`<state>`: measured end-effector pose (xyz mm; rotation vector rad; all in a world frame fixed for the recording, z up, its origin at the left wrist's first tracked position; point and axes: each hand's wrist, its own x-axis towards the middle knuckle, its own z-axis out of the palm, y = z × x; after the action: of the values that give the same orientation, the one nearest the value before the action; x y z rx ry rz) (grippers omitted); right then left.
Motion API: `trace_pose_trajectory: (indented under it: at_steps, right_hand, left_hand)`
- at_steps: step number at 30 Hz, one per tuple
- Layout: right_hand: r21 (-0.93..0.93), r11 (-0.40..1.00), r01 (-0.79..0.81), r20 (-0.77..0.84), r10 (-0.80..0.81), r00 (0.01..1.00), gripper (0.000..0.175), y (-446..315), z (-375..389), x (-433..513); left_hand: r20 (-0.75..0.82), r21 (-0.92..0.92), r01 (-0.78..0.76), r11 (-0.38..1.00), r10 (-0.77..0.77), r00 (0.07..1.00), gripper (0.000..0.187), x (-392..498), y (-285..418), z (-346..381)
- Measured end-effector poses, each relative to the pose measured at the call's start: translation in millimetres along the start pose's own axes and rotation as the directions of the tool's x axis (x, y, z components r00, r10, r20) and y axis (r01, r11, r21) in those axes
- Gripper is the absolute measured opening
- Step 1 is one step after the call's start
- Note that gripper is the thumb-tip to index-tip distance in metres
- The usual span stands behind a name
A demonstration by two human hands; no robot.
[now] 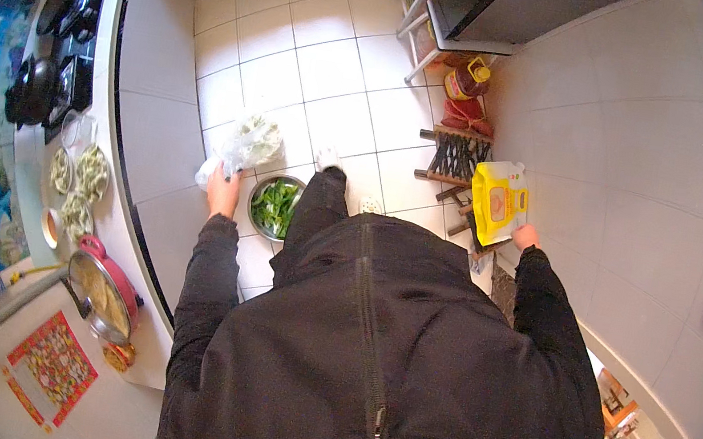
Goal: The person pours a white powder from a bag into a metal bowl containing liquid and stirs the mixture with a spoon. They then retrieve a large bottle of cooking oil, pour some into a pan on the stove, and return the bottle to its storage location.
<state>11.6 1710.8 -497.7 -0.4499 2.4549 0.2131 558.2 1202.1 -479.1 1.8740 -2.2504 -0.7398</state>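
Observation:
My left hand (223, 191) grips the gathered neck of a clear plastic bag (256, 142), which holds pale greenish-white food I cannot identify. Just beside and below it, a round metal bowl (274, 207) of green leafy vegetables (274, 203) sits on the tiled floor, partly behind my leg. On the other side, my right hand (526, 237) is closed at the lower edge of a yellow and white printed plastic package (499, 203). That package hangs upright near the wall, and its contents are hidden.
Along the left counter (125, 201) stand a gas stove (74, 83), plates of pale food (92, 173) and a red pot (106, 289) with a glass lid. By the right wall are folding stools (461, 157), a red bag (467, 114) and an oil jug (466, 82).

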Motion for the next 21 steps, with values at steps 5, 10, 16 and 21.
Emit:
trace_pose_trajectory:
  at_steps: [5,10,16,21]
  right_hand:
    - [0.211,0.968,0.136,0.005,-0.14,0.99,0.028,-82.8,-18.5,30.6]
    - [0.243,0.948,0.207,-0.022,-0.208,0.978,0.029,-203.3,-48.1,84.8]
    - [0.239,0.911,0.337,0.044,-0.357,0.933,0.032,-333.9,-72.5,156.3]
    - [0.426,0.725,0.541,-0.063,-0.573,0.817,0.04,-432.9,-84.0,207.9]
  left_hand:
    - [0.132,-0.047,-0.304,0.952,0.307,0.942,0.05,119.8,111.1,47.3]
    - [0.257,-0.222,-0.537,0.814,0.58,0.773,0.043,205.5,231.7,119.3]
    - [0.345,-0.31,-0.66,0.684,0.728,0.592,0.046,233.2,327.9,184.6]
    - [0.323,-0.431,-0.667,0.608,0.794,0.515,0.047,231.0,375.6,227.0]
